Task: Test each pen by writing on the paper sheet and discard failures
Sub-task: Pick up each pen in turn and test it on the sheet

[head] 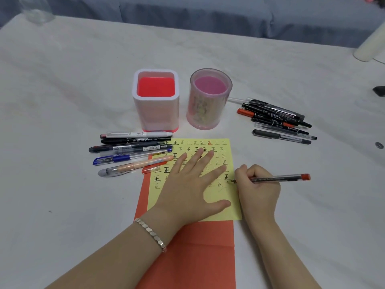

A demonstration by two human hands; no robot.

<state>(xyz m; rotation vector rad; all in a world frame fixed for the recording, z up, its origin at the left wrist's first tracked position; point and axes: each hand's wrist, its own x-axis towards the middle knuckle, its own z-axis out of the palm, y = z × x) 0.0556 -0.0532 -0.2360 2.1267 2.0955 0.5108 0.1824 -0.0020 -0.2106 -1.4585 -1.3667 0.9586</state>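
On the white surface (62, 101), in the middle, a yellow sheet (228, 213) on top of a red paper (198, 257). Lots of small marks on the sheet, some dark, some faint, one red. Left hand (187, 184) flat on the sheet, fingers straight and spread, grip open, holding nothing. Bracelet (151, 233) on that wrist. Right hand (258, 188) at the sheet's right edge, grip closed round a pen (279, 178) with a red end, tip down on the sheet by that edge.

Behind the sheet, two cups side by side and not touching: a square cup (156, 101), white outside and red inside, and a round cup (209, 99), clear and pink. Left pile (133, 151) of pens just left of the sheet, a few tips lying over its corner. Right pile (277, 122) of mostly black pens on the far right, well apart from the sheet.

At the back, past the surface, a blue-grey cloth (208, 13). In the far left corner, a blurry clear bottle (35, 9). At the far right, a white roll (370, 42).
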